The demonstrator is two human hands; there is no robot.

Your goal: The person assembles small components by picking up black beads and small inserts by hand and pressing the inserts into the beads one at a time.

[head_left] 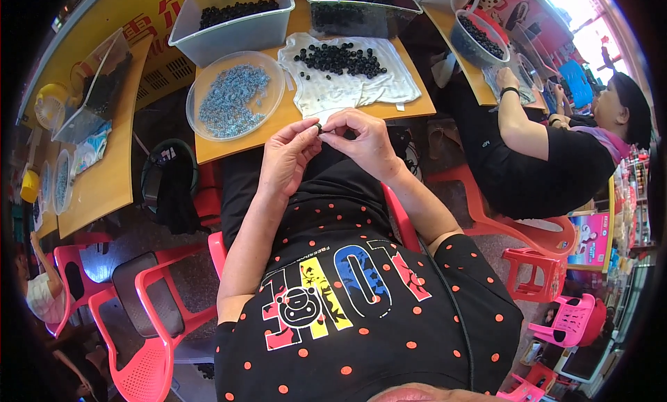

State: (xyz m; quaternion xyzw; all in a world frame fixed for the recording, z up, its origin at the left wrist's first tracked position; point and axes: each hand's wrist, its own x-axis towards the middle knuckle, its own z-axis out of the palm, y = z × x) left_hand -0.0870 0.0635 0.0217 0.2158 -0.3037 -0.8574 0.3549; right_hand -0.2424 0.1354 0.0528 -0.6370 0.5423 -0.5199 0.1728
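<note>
In front of my chest both hands meet just off the table's near edge. My left hand [286,157] is closed, pinching a small round black piece [319,126] between thumb and forefinger. Closed in a pinch as well, my right hand [366,144] has its fingertips right against that piece; whatever they hold is hidden. Many similar black pieces [340,60] lie heaped on a white cloth [322,93] beyond my hands. To the left, a round clear tray [279,82] holds a spread of tiny light-blue translucent pieces [233,103].
Two plastic bins, a left one [240,35] and a right one [368,20], hold black pieces at the table's back. A co-worker [549,145] sits at the right table beside a clear tub [479,39]. Red chairs [149,332] stand at left; a stool [533,273] is at right.
</note>
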